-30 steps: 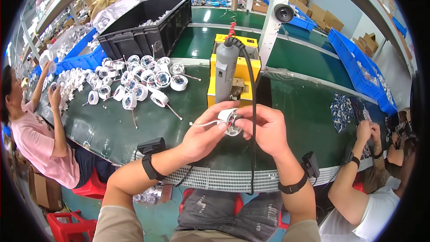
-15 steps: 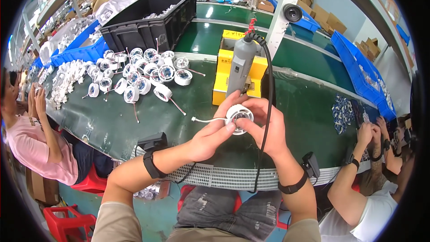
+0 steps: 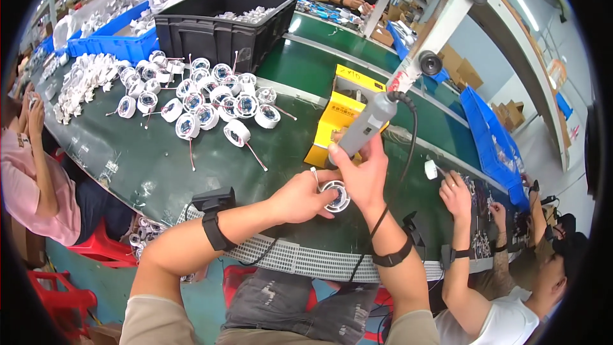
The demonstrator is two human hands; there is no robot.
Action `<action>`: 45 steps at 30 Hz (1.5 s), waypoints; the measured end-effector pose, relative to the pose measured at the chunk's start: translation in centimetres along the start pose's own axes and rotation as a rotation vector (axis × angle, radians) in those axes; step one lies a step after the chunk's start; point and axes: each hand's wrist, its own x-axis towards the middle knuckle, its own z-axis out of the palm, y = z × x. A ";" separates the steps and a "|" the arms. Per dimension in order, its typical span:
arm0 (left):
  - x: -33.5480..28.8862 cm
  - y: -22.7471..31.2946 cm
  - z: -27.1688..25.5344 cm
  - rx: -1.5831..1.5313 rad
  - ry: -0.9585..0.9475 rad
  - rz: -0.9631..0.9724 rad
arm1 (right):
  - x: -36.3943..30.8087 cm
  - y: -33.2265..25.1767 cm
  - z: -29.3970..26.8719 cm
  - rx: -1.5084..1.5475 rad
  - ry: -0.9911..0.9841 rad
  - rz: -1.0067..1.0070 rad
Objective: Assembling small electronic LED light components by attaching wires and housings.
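Note:
My left hand (image 3: 303, 198) is closed on a round white housing (image 3: 336, 196), holding it low over the green table. A circuit board shows inside its ring, and a short cable with a white plug stands up beside my fingers. My right hand (image 3: 364, 176) is wrapped around the lower part of a grey electric screwdriver (image 3: 371, 124). The tool leans, its top toward the upper right, in front of a yellow holder (image 3: 338, 112). My fingers hide its tip. A black cord runs from its top down past my right forearm.
Many similar white housings (image 3: 246, 105) with wires lie at the left, beside a heap of small white parts (image 3: 83, 86). Behind them stand a black crate (image 3: 204, 38) and a blue bin (image 3: 115, 48). Co-workers sit on both sides; one's hand (image 3: 454, 195) is near a white part (image 3: 431, 169).
My right hand has left the housing and taken hold of the screwdriver, now more tilted. My left hand keeps the housing, lower. A co-worker's hand at right has reached toward a white part.

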 end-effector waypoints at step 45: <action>1.6 -1.4 -0.3 -0.019 0.208 -0.189 | -1.2 -0.6 2.2 0.601 0.394 -0.029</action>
